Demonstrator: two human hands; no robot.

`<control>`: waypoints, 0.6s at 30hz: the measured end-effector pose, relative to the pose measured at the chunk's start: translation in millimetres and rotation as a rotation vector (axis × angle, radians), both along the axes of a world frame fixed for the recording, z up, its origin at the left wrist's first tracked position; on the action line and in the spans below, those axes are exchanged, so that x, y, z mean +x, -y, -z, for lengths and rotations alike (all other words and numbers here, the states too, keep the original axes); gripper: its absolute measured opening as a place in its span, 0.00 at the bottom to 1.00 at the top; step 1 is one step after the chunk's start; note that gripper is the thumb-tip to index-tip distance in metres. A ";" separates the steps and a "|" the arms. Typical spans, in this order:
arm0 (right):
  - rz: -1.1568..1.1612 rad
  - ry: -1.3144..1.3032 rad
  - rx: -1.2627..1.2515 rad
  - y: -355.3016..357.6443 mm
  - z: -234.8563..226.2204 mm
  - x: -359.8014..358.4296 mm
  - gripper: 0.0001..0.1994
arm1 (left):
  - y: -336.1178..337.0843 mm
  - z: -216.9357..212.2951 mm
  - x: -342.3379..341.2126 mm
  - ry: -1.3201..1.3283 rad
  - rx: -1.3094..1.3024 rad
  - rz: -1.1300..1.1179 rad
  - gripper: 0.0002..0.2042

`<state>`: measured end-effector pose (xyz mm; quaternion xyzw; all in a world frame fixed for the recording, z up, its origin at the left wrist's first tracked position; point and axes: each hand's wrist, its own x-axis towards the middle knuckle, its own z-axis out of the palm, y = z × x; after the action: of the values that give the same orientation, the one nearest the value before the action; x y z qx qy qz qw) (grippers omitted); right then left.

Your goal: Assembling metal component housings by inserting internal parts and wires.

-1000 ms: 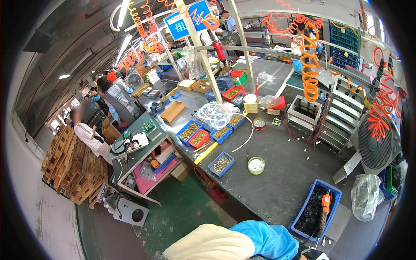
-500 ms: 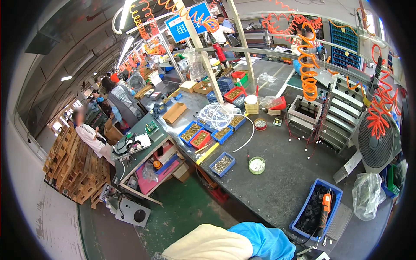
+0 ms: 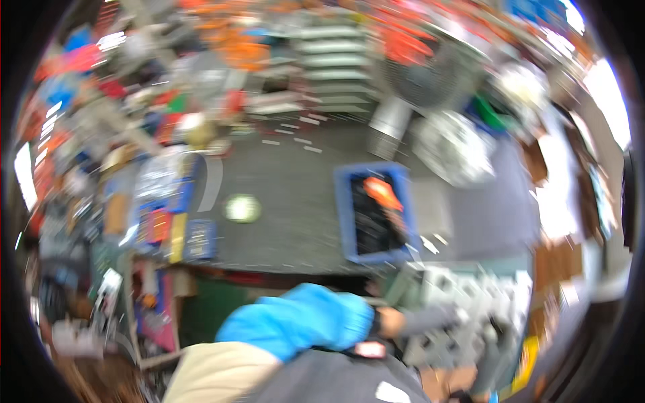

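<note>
Grey table (image 3: 289, 221); blue bin (image 3: 344, 221) near its front edge.

Pale grey stack of parts (image 3: 484, 302) at lower right, below the bin. It looks to lie crosswise, left to right, but its facing is too blurred to tell.

Left hand (image 3: 430, 320), blue sleeve, reaches its near end. Cannot tell the grip.

Risk: a hasty reach could topple the stack.

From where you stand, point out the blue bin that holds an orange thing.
The large blue bin right of centre on the dark bench: orange item atop its black contents. The small blue trays sit left, near the edge.
</note>
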<state>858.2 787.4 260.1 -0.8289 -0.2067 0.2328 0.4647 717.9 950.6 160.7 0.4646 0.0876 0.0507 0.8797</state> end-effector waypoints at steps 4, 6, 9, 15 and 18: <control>-0.044 -0.053 0.123 13.4 6.2 6.6 0.09 | -16.1 -17.9 4.7 -0.335 -0.072 0.050 0.18; -0.029 0.090 -0.036 25.7 15.2 -0.4 0.14 | -21.9 -24.7 2.8 -0.378 -0.094 0.119 0.17; -0.079 0.168 -0.089 26.4 29.4 -7.2 0.18 | -22.7 -29.0 7.3 -0.358 -0.061 0.147 0.16; -0.126 0.249 -0.100 7.3 51.5 -14.2 0.19 | -26.8 -35.8 16.3 -0.482 -0.178 0.111 0.15; -0.131 0.252 -0.118 4.2 55.4 -15.2 0.19 | -29.9 -33.0 16.2 -0.481 -0.132 0.059 0.16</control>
<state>843.0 783.2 204.7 -0.8622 -0.3031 0.1684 0.3695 734.1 980.6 193.7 0.4072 0.2841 -0.0929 0.8631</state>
